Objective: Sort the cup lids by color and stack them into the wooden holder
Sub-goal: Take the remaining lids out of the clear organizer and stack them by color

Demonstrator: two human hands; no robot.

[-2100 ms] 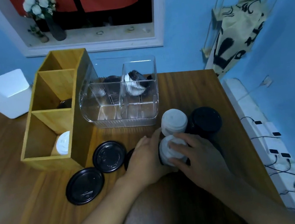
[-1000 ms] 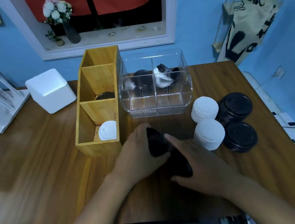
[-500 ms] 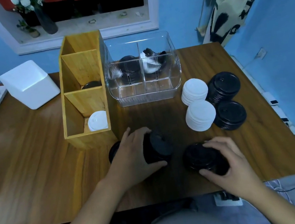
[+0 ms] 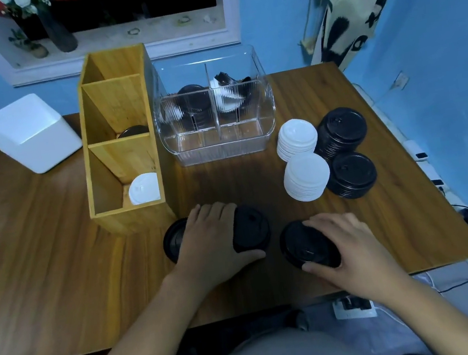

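Head view. Both hands sit as they did half a second before. The left hand [image 4: 211,240] wraps a black lid stack [image 4: 252,230] and the right hand [image 4: 353,244] clasps a second black stack [image 4: 302,243], both just in front of the wooden holder [image 4: 130,219]. Its near compartment holds a white lid [image 4: 144,188]. Wooden table [image 4: 43,264]; blue wall [image 4: 279,14].

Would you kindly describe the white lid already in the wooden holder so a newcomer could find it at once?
Find the wooden holder standing left of the clear plastic box. Look into its compartment nearest the person: the white lid lies at the bottom, against the right wall. It is the only white lid inside the holder; the middle compartment holds a dark lid.
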